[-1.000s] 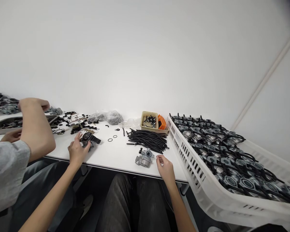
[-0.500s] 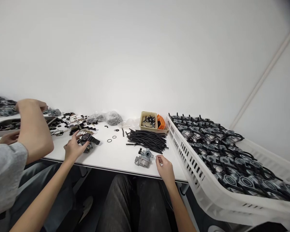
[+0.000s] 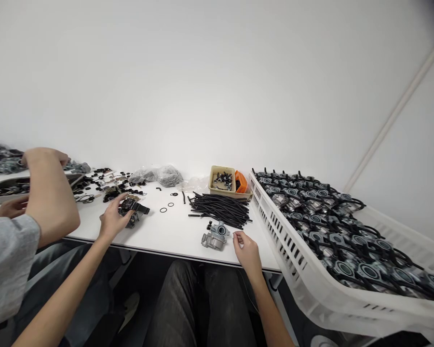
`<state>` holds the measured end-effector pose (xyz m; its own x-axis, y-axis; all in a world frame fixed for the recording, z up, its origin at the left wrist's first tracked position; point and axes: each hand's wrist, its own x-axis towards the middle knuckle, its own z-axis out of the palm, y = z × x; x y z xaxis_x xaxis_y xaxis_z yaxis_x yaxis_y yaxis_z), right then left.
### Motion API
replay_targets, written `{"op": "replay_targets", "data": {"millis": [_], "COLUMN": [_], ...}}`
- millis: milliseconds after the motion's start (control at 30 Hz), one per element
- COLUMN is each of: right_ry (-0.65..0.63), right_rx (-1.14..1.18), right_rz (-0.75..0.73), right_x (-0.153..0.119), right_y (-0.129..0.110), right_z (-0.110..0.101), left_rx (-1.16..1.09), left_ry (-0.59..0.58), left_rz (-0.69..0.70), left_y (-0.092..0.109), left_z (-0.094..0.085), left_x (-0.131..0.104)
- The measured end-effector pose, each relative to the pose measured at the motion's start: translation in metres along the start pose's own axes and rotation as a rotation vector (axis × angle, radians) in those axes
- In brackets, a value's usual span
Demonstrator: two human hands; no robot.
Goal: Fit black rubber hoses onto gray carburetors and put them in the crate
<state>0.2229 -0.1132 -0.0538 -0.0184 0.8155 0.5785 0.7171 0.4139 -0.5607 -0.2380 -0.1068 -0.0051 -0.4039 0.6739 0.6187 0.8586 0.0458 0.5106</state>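
Note:
My left hand (image 3: 113,220) has its thumb and fingers round a grey metal part, apparently a carburetor (image 3: 133,220). A black wristwatch (image 3: 133,206) with a strap lies over that part, right at the fingertips. My right hand (image 3: 246,248) rests at the front of the table with thumb and fingertips pinched together; anything between them is too small to see. Just left of those fingertips stands another carburetor (image 3: 216,236), its round bore facing up and toward me. Behind it lies a pile of black rubber hoses (image 3: 220,209).
A white slatted crate (image 3: 285,250) full of carburetors with hoses stands at right. Behind the hoses are a cream tray (image 3: 214,179) of small parts and an orange basket (image 3: 241,182). Two rubber rings (image 3: 163,210) lie mid-table. A co-worker's arm (image 3: 52,193) works at left.
My left hand has shifted slightly right, and its fingers have closed in round the part by the watch. My right hand and the carburetor beside it have stayed put.

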Motion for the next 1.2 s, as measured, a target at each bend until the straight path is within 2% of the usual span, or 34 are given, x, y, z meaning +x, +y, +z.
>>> {"op": "replay_targets", "data": {"millis": [133, 267, 533, 700, 833, 967, 1100, 1200], "right_ry": [-0.003, 0.010, -0.006, 0.003, 0.001, 0.004, 0.007, 0.012], "right_rx": [0.002, 0.000, 0.004, -0.013, -0.016, -0.011, -0.012, -0.017], "right_rz": [-0.002, 0.003, -0.003, -0.004, -0.009, -0.001, 0.007, 0.004], "right_x": [0.000, 0.000, -0.001, -0.001, -0.001, -0.001, -0.002, -0.002], "right_y": [-0.001, 0.000, 0.001, 0.001, 0.000, -0.001, -0.001, -0.001], "right_z": [0.000, 0.000, 0.001, 0.001, -0.001, -0.002, -0.001, -0.001], "left_rx": [0.048, 0.127, 0.219, 0.275, 0.301, 0.318, 0.331, 0.310], "left_ry": [-0.010, -0.071, -0.104, -0.121, -0.173, -0.242, -0.311, -0.344], "left_rz": [0.035, 0.046, 0.040, 0.068, 0.072, 0.012, -0.059, -0.071], "left_y": [0.008, 0.014, 0.024, 0.044, 0.061, 0.069, 0.070, 0.069], "left_z": [-0.009, -0.014, -0.005, 0.002, 0.018, 0.046, 0.076, 0.090], "left_x": [0.009, 0.018, 0.018, 0.039, 0.068, 0.093, 0.104, 0.107]}}
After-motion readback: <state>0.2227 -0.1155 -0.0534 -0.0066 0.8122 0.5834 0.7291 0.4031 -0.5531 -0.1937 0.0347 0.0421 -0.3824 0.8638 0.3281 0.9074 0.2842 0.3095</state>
